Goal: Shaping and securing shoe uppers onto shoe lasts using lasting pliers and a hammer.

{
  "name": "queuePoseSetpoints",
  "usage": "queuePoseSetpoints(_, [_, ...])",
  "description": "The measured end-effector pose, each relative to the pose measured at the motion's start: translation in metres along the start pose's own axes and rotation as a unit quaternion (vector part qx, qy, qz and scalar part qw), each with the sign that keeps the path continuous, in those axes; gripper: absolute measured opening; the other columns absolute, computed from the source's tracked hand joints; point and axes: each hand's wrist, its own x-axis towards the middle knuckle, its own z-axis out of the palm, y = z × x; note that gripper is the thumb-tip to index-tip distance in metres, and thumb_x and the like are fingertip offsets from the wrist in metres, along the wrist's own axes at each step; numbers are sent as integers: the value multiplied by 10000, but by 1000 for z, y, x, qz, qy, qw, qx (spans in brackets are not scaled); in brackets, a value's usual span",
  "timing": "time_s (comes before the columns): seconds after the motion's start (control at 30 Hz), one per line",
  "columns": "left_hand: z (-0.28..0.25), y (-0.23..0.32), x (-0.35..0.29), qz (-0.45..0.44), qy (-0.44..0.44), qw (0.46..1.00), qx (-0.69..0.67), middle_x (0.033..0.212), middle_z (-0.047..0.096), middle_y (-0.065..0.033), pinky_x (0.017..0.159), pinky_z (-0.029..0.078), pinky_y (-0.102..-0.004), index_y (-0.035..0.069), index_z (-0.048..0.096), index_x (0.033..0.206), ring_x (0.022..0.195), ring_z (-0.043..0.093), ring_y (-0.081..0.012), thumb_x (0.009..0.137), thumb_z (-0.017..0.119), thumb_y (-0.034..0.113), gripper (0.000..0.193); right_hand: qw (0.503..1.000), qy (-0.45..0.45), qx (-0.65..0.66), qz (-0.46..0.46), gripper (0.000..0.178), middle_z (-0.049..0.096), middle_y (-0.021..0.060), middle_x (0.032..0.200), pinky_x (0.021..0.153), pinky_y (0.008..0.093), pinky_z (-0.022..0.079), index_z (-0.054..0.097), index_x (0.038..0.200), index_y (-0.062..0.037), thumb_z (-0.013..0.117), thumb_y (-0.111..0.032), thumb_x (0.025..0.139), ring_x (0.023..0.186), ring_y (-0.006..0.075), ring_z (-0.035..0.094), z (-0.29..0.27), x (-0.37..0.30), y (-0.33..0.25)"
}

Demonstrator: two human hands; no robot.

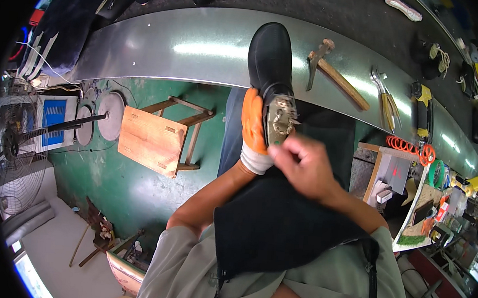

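Observation:
A black leather shoe lies over the near edge of the metal bench, its toe pointing away from me. At its near end the heel area is bare and rough, with ragged pale brownish material on it. My left hand, in an orange and white work glove, is closed around the left side of that heel end. Right at the heel's near tip is my bare right hand, its fingers curled and pinched together and slightly blurred. Whatever is between those fingers is too small or hidden to name.
On the metal bench to the right are a wooden-handled hammer, pliers and a yellow-black tool. A wooden stool and a fan stand at left. Right, a coiled red hose hangs beside a cluttered shelf.

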Motion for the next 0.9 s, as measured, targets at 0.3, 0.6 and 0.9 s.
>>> queuePoseSetpoints(0.3, [3,-15,-15,-27,-13,1000,-6,1575,350,-326,1193,327,-533,-69,274,1560,1433,396,-494,737,866,357,1100,964,96,-169,-184,413,625,104,886,629,369,525,668,1215,-42,796,-39,822,722,287,634,-11,4,14])
queuePoseSetpoints(0.6, [5,-20,-17,-10,-21,1000,13,1540,368,-321,1176,344,-501,-114,253,1549,1394,422,-491,637,887,272,1176,905,-340,156,202,238,642,12,718,628,274,486,668,867,6,714,-192,990,664,95,600,-13,-14,-10])
queuePoseSetpoints(0.9, [-4,-21,-35,-194,-102,966,-136,1440,485,-185,1096,448,-432,-15,178,1606,1311,532,-299,715,899,248,1176,990,7,25,137,993,557,276,1414,1020,405,518,342,1560,7,878,-360,810,1258,348,616,-12,1,35])
